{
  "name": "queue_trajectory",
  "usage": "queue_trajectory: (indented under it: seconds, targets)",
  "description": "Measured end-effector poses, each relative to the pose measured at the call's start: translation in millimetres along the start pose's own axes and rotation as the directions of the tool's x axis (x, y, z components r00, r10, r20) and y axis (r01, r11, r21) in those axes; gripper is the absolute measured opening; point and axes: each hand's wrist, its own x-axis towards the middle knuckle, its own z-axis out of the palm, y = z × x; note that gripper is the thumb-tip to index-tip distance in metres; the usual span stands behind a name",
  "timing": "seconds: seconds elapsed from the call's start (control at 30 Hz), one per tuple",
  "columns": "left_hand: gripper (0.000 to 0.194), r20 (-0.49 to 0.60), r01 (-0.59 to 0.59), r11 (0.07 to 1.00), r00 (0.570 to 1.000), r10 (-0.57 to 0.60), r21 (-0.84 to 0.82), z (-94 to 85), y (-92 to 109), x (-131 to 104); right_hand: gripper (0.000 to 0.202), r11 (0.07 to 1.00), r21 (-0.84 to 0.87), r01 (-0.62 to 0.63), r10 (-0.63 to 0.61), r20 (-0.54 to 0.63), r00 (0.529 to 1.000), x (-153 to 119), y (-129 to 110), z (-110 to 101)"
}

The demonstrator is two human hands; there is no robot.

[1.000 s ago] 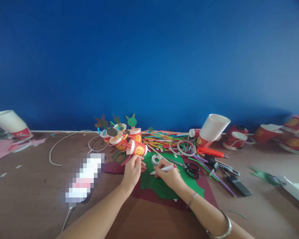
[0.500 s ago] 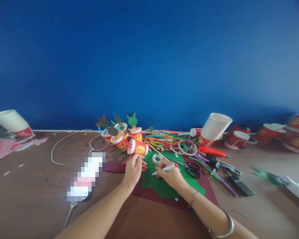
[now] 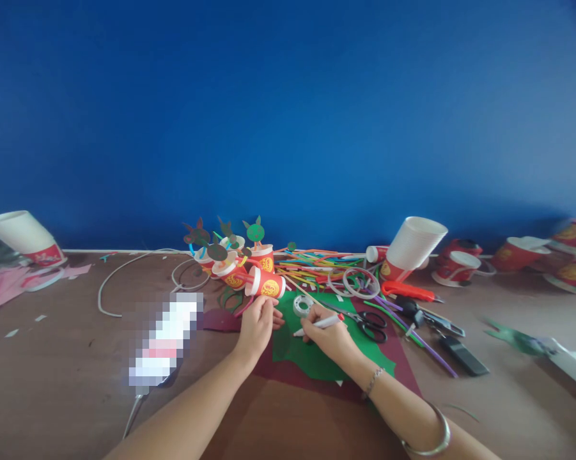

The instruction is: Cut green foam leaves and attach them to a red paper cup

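Observation:
My right hand (image 3: 330, 335) is closed round a white marker (image 3: 323, 322) with a red end, its tip pointing left over the green paper (image 3: 311, 361). Just below a red paper cup (image 3: 267, 284) lying on its side is my left hand (image 3: 259, 322); its fingers are bent, and what they grip, if anything, is hidden. A roll of tape (image 3: 302, 305) lies beyond the marker. Black-handled scissors (image 3: 373, 326) rest right of my right hand. Dark red paper (image 3: 403, 364) extends under the green sheet.
Cups with paper animal heads (image 3: 256, 232) stand behind my left hand. Coloured pipe cleaners (image 3: 316, 265) lie along the wall beside a tilted white cup stack (image 3: 415, 243). A blurred-out device (image 3: 165, 338) with a cable is at left, an orange-red tool (image 3: 410, 291) at right.

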Motion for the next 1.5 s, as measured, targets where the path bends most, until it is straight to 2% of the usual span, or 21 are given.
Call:
queue_trajectory:
  seconds: [0.27,0.47,0.73,0.97,1.17,1.5]
  targets:
    - [0.027,0.005,-0.001,1.000,1.000,0.001,0.007,-0.6,-0.6,0.2,0.020,1.000,0.022,0.007,-0.006,-0.055,0.998,2.0,4.4,0.8]
    - [0.026,0.005,0.013,1.000,1.000,-0.013,0.014,0.1,0.5,-0.4,0.015,1.000,0.010,-0.010,0.010,-0.005,1.000,0.2,2.8,0.2]
    - [0.026,0.006,0.010,1.000,1.000,-0.010,0.010,0.1,0.0,0.7,0.017,1.000,-0.004,-0.007,0.006,-0.055,0.998,0.6,2.5,-0.6]
    - [0.026,0.005,0.002,1.000,1.000,-0.002,0.031,-0.6,-1.7,1.0,0.018,1.000,-0.016,0.018,-0.018,-0.018,1.000,2.0,7.8,1.4]
    - [0.026,0.000,-0.001,1.000,1.000,0.001,0.021,0.0,0.3,-0.2,0.022,0.999,0.007,0.034,-0.034,-0.039,0.999,2.0,6.3,1.4]
    - [0.027,-0.005,0.006,1.000,1.000,-0.006,0.014,0.2,0.4,0.1,0.021,0.999,0.019,0.040,-0.040,0.000,0.999,0.9,3.9,1.7]
